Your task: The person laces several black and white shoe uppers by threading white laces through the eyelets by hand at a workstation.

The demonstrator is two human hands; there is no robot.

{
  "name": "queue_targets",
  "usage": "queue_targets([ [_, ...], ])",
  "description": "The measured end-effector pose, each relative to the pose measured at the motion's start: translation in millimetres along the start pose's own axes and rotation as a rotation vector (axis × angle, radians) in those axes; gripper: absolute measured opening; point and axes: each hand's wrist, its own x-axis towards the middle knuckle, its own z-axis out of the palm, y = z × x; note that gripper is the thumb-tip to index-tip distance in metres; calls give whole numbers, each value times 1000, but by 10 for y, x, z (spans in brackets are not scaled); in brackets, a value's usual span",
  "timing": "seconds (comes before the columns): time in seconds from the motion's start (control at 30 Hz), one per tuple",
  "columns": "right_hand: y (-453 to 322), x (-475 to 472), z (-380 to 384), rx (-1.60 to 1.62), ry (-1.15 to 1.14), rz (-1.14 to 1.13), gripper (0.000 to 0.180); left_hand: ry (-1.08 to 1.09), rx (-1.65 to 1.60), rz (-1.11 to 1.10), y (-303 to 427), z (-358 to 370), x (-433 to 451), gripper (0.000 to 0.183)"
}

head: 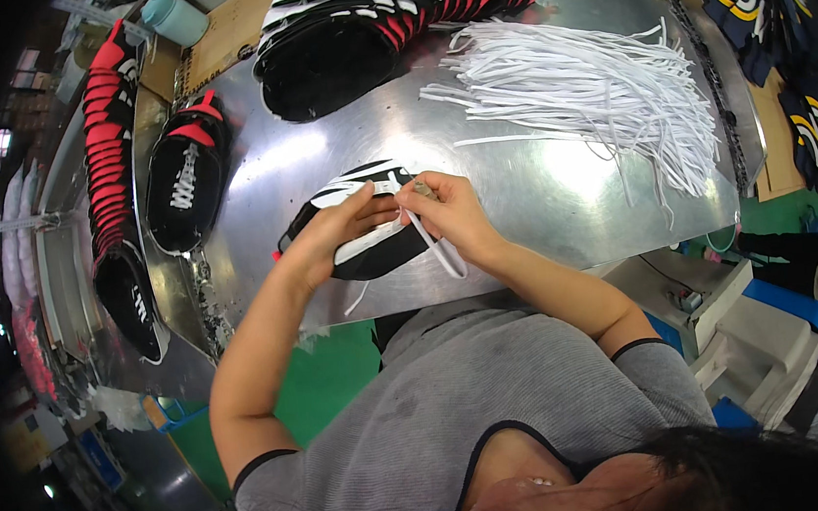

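A black and white shoe upper (pixel 387 256) lies before me on the metal table. My left hand (pixel 336 229) is on it, thumb on the white eyelet strip and fingers reaching into its opening. My right hand (pixel 449 211) pinches a small tool with a brownish handle (pixel 424 190) at the upper's right end; its tip is too small to make out. A white shoelace (pixel 438 253) runs from the upper below my right fingers and loops down to the table. Another lace end (pixel 358 298) sticks out under the upper's near edge.
White shoelaces (pixel 585 91) lie heaped at the right. Nested black, white and red uppers (pixel 331 63) stand at the back. One laced upper (pixel 188 181) lies at the left, beside a long row of uppers (pixel 106 159). A light blue bottle (pixel 174 18) is at the back left.
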Motion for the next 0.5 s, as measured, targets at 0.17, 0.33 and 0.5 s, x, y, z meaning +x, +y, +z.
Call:
queue_targets([
  [0.17,-229,-119,-70,-123,11,-183,11,-97,-235,254,-139,371,-115,54],
  [0.33,-455,-345,-91,-174,-14,-134,16,107,-233,351,-150,601,-161,51],
  [0.5,-467,-380,-112,-270,-21,-182,13,87,-170,549,-237,692,-149,32],
])
